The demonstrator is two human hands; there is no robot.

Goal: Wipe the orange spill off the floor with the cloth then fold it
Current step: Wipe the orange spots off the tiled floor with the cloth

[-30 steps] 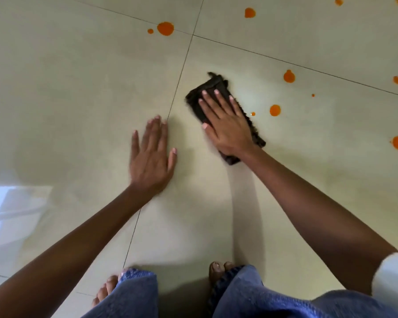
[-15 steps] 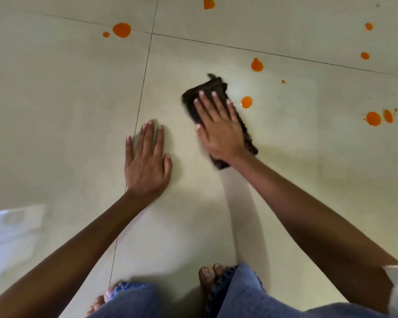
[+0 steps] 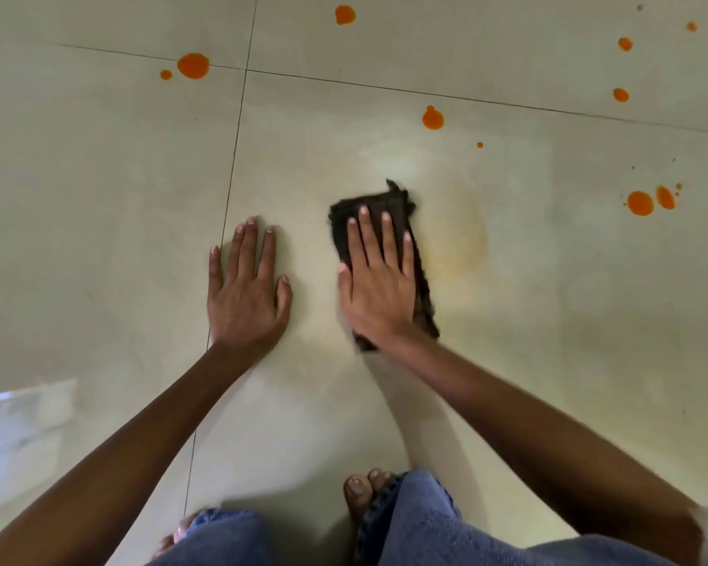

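A dark brown folded cloth (image 3: pixel 393 202) lies flat on the pale tiled floor (image 3: pixel 99 198). My right hand (image 3: pixel 379 279) presses on it with straight fingers, covering most of it. My left hand (image 3: pixel 246 296) rests flat on the bare tile just left of the cloth, fingers spread. A faint orange smear (image 3: pixel 460 234) lies on the tile right beside the cloth. Round orange drops remain farther off: one (image 3: pixel 433 118) above the cloth, a big one (image 3: pixel 193 66) at the upper left, one (image 3: pixel 640 203) at the right.
More small orange drops dot the far tiles at the top (image 3: pixel 345 15) and upper right (image 3: pixel 621 95). My bare feet and blue jeans (image 3: pixel 417 520) are at the bottom edge. A bright window reflection (image 3: pixel 13 418) lies on the floor at the lower left.
My right hand has dragged the cloth back toward me over an orange drop, leaving a faint smear where the drop was. My left hand has stayed flat on the tile.
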